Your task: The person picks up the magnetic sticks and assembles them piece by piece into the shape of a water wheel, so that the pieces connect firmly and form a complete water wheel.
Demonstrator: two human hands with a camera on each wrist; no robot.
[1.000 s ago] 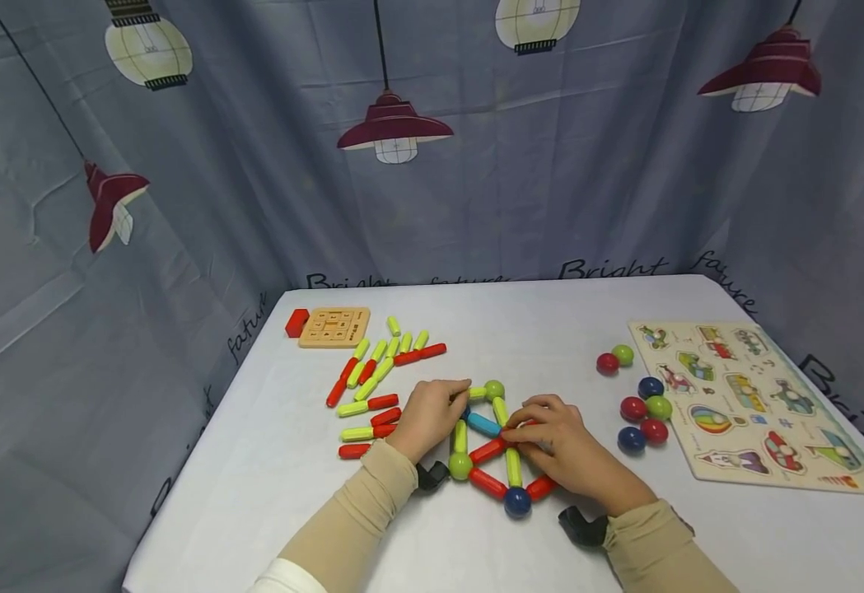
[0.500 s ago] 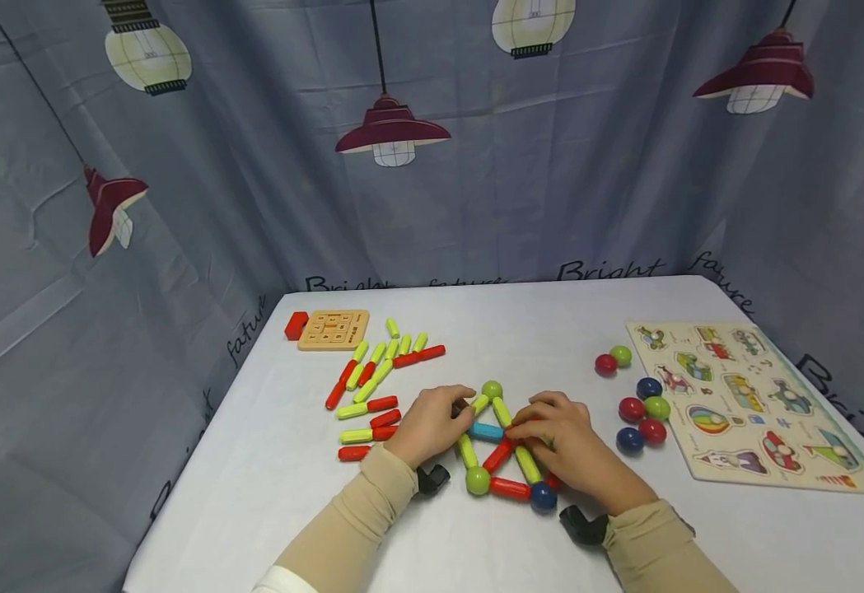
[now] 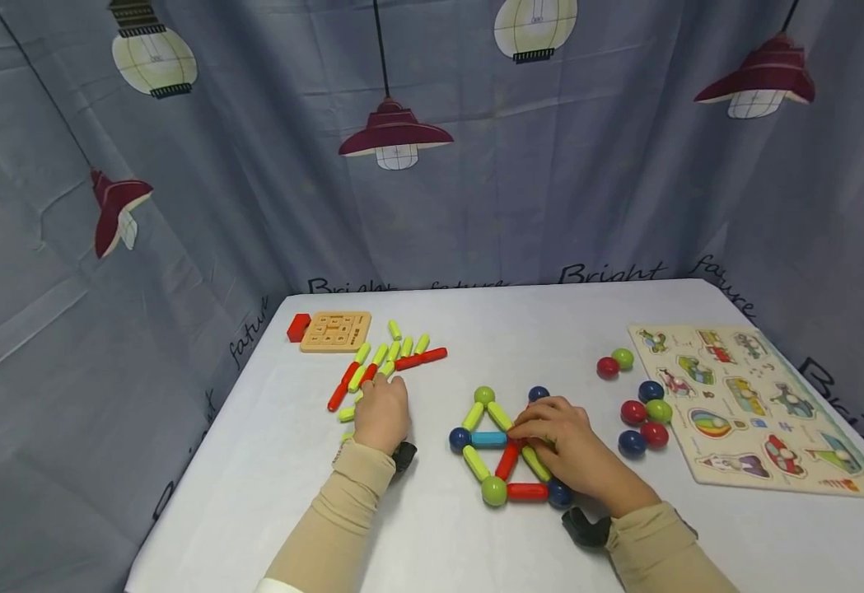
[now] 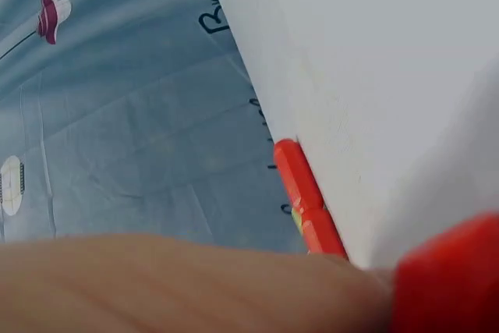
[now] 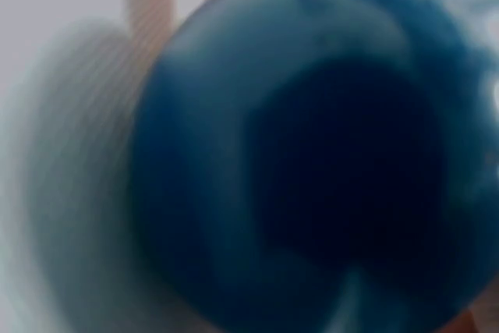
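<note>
Fingers point(image 3: 531, 428) of the right hand point(image 3: 561, 449) curl down onto the stick-and-ball frame point(image 3: 506, 445) at the mid-front of the table point(image 3: 520, 321), pinching or pressing where the red stick point(image 3: 507, 459) meets the green stick point(image 3: 534, 463). Likely that's to pin the frame flat so its joints don't swing. Can't tell if they truly grip a rod or just press on it, since the right wrist view is filled by a blurred blue ball point(image 5: 320, 154).

Left hand point(image 3: 382, 414) is well apart from the frame, over the loose sticks point(image 3: 387, 362) on the table's left, fingers bent down among them. From the head view the hand hides its own fingertips, so whether a stick is held isn't clear; the left wrist view shows a red stick end point(image 4: 448, 278) right by the hand, w/ two more red pieces point(image 4: 306, 196) lying end to end beyond.

Frame: green ball point(image 3: 484, 395) at top, blue ball point(image 3: 459, 438) at left, a blue stick point(image 3: 488, 439) as crossbar, green ball point(image 3: 494, 491) at the bottom w/ a red stick point(image 3: 528, 492) as base.

Spare balls point(image 3: 642, 416) sit just right of the right hand, beside a picture puzzle board point(image 3: 754, 403). A small wooden tile board point(image 3: 335, 331) w/ a red block point(image 3: 298, 327) lies at the far left.
</note>
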